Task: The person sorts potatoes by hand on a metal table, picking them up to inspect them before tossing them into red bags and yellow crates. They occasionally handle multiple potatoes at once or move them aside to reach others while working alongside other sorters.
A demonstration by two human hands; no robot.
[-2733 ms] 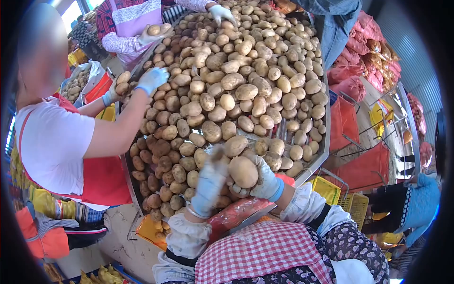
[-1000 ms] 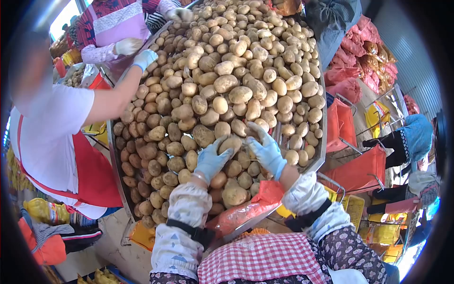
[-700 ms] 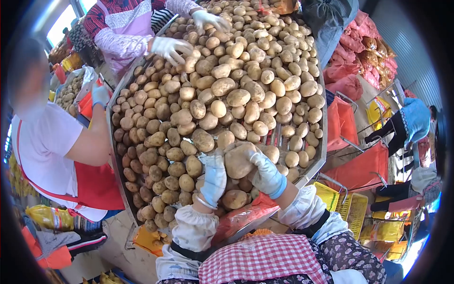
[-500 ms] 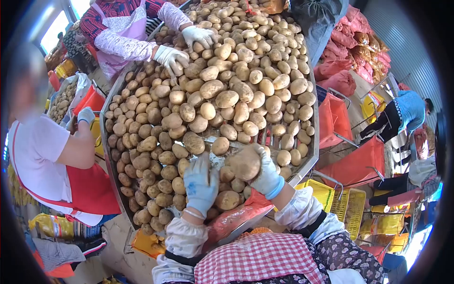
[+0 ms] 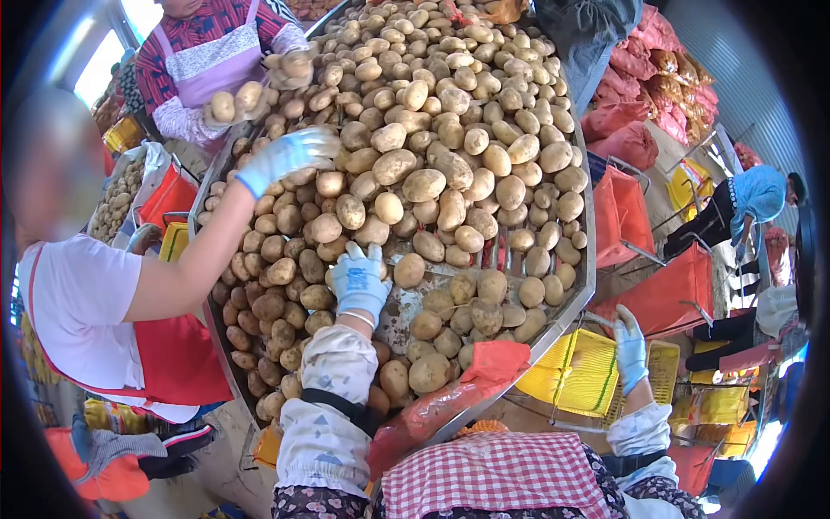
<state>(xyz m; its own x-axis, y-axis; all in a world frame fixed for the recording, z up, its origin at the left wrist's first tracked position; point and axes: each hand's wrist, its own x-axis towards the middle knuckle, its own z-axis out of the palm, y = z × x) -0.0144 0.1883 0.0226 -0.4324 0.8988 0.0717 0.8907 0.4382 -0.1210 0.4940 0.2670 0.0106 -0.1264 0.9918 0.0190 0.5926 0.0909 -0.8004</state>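
Note:
My left hand (image 5: pixel 359 281), in a blue and white glove, rests on the near part of the potato heap with its fingers spread. Potatoes (image 5: pixel 326 228) lie around its fingertips, and a bare, dirt-streaked patch of the metal sorting table (image 5: pixel 399 313) shows beside it. Out past the table's right edge, my right hand (image 5: pixel 630 350) is in the same kind of glove. Its fingers are stretched out and hold nothing; yellow crates (image 5: pixel 572 374) stand close to it.
A red plastic sheet (image 5: pixel 450 389) covers the table edge before me. A co-worker's gloved hand (image 5: pixel 290 160) reaches over the heap from the left; another person holds potatoes (image 5: pixel 223 106) at the far side. Red fabric holders (image 5: pixel 621 221) and stacked sacks (image 5: pixel 618 130) stand right.
My right hand has moved right, off the table, and the large potato it held is gone from it. My left hand has shifted forward. The left co-worker's arm now reaches over the potatoes.

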